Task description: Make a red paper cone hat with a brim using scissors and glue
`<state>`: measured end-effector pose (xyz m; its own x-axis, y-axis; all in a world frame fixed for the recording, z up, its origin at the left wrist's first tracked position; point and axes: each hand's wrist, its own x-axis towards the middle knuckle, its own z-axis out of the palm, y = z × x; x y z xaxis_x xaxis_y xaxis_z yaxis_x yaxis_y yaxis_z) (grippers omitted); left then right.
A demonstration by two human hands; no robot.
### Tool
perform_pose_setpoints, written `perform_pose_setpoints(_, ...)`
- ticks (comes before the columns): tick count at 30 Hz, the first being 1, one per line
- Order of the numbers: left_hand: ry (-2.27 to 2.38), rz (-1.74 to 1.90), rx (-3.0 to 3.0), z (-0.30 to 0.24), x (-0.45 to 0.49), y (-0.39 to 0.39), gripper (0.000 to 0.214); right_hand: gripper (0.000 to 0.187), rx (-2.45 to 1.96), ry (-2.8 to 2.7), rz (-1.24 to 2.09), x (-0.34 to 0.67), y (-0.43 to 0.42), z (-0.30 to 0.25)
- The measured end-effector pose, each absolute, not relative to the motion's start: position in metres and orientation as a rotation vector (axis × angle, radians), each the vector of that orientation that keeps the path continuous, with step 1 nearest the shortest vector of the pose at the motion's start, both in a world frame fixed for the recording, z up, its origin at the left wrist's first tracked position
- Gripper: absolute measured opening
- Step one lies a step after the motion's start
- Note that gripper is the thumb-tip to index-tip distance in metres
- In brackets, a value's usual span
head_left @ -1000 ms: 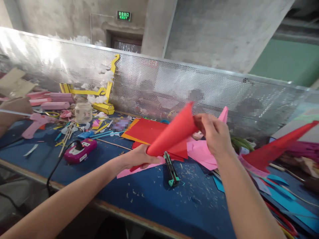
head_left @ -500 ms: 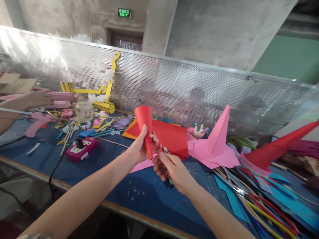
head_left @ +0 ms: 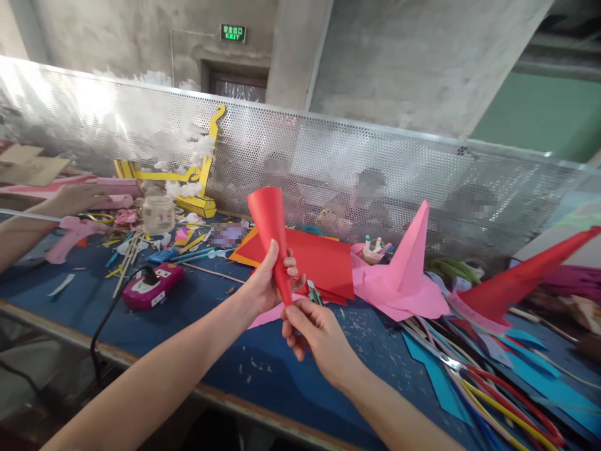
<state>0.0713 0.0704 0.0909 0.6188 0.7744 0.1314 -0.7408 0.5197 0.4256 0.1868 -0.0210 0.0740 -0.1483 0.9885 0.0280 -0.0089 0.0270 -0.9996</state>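
Note:
A red paper cone stands nearly upright above the blue table, wide mouth up and tip down. My left hand is wrapped round its lower half. My right hand is closed just under it, pinching the cone's tip. Behind them lie flat red paper sheets, and the end of a green utility knife shows beside my fingers.
A pink paper cone stands on pink sheets to the right; a longer red cone lies further right. Blue paper and coloured strips fill the right. A purple gadget with a black cable sits left. Another person's hand reaches in far left. A perforated metal screen backs the table.
The cone went from lying sideways to standing upright with its mouth up. My right hand left the wide end and came down to pinch the tip. The other person's hand shifted slightly.

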Motion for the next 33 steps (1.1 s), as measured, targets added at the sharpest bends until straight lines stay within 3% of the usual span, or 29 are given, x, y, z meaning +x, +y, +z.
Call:
perform_pose_setpoints(4, 0.063, 0.909, 0.346, 0.093, 0.07, 0.071, 0.042, 0.045, -1.104, -1.192, 1.252, 0.193, -0.02, 0.071)
perform_pose_setpoints(8, 0.086, 0.954, 0.224, 0.098, 0.073, 0.066, 0.041, 0.025, -1.245, -1.645, 0.483, 0.197, -0.02, 0.069)
perform_pose_setpoints(11, 0.108, 0.996, 0.205, 0.102, 0.078, 0.06, 0.039, 0.032, -1.223, -1.781, 0.006, 0.196, -0.018, 0.067)
perform_pose_setpoints(19, 0.025, 0.95, 0.144, 0.102, 0.088, 0.049, 0.041, 0.014, -1.013, -1.789, -0.557, 0.196, -0.015, 0.06)
perform_pose_setpoints(23, -0.006, 0.945, 0.166, 0.099, 0.091, 0.048, 0.042, 0.013, -1.02, -1.782, -0.545, 0.196, -0.02, 0.059)
perform_pose_setpoints(29, 0.023, 0.835, 0.546, 0.091, 0.071, 0.065, 0.044, 0.019, -1.155, -1.624, 0.176, 0.203, -0.032, 0.076)
perform_pose_setpoints(33, 0.166, 0.728, 1.056, 0.082, 0.058, 0.078, 0.05, 0.022, -1.108, -1.309, 0.317, 0.217, -0.021, 0.09)
